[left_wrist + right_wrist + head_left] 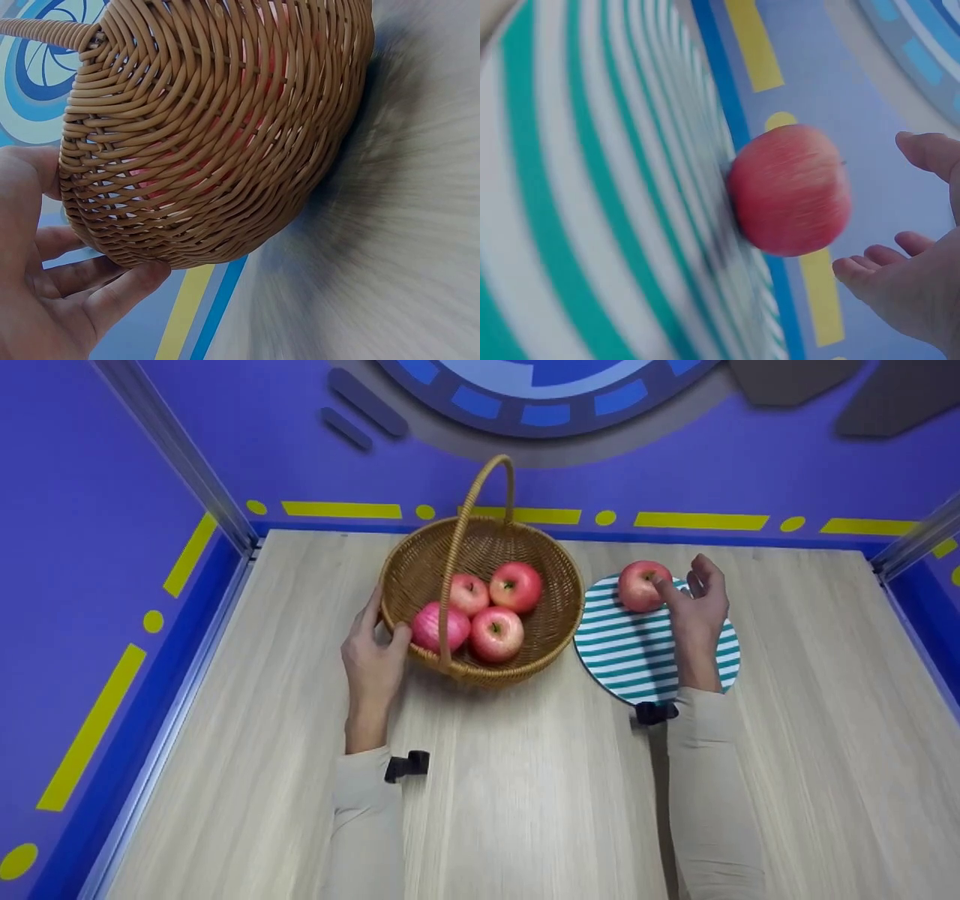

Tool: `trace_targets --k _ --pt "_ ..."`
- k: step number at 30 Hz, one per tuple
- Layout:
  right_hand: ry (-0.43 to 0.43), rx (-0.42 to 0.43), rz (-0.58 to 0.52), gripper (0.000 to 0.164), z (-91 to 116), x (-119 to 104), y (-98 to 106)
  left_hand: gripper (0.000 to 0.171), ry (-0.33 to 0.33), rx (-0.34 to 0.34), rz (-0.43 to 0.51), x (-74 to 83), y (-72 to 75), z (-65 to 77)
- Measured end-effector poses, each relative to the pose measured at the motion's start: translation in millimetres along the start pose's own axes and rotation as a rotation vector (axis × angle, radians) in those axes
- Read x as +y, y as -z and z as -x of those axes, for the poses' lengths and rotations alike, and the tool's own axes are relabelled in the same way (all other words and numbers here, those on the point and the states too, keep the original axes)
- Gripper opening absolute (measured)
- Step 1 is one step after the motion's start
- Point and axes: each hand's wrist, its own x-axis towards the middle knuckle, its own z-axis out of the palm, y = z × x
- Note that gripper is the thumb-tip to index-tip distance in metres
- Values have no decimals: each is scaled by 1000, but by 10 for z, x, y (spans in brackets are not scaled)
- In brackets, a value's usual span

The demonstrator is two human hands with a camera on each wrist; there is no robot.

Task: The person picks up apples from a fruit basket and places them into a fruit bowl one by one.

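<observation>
My left hand (373, 652) holds the left side of a wicker basket (559, 619), thumb at the rim and fingers against the outer weave, as the left wrist view also shows. Several red apples (496, 634) sit together in the basket under its arched handle. Another red apple (642, 586) rests on the far part of a round green-and-white striped mat (626, 656). Beside that apple, my right hand (699, 611) hovers over the mat with thumb and fingers spread. In the right wrist view a gap shows between the fingertips and the apple (791, 191).
Both things stand on a light wood-grain table (510, 780), the basket left of the mat and close to it. A blue wall (675, 480) with yellow markings rises along the table's far edge. Another blue panel (75, 585) borders the left side.
</observation>
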Motion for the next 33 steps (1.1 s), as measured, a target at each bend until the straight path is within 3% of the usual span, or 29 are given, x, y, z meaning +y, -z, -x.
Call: trace_targets --k 11,16,33 --pt "203 4 -77 76 150 -305 -30 64 -15 5 -13 6 -2 -1" --pt "265 -13 -60 73 237 -435 -60 64 -7 5 -10 17 -2 -2" --pt "423 -257 155 74 561 -718 -272 64 -8 4 -5 27 1 -5"
